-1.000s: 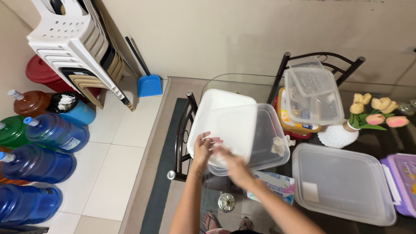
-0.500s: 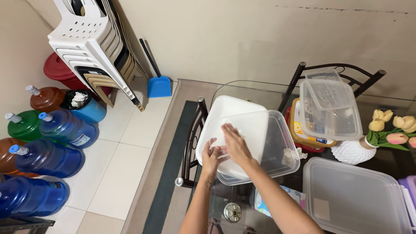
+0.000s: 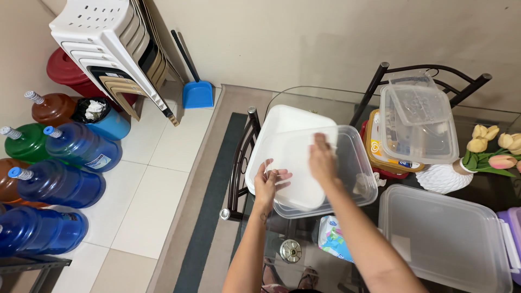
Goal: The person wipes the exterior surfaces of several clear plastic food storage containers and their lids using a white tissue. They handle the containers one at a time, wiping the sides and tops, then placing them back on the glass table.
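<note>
Two hands on one clear plastic container (image 3: 347, 179) at left edge of glass table (image 3: 304, 100), over dark metal chair (image 3: 239, 163). Left hand (image 3: 268, 182) grasps near rim, thumb over edge, likely steadying. Right hand (image 3: 323, 160) flat, fingers extended, pressing white lid (image 3: 293, 157) laid askew across opening; not clenched. Larger lidded container (image 3: 445, 233) toward right edge. Stacked containers (image 3: 418, 125) at far edge.

The purple box (image 3: 511, 239) runs off the right edge, the tulips (image 3: 496, 152) too; the stacked white chairs (image 3: 103, 43) are clipped at the top.
</note>
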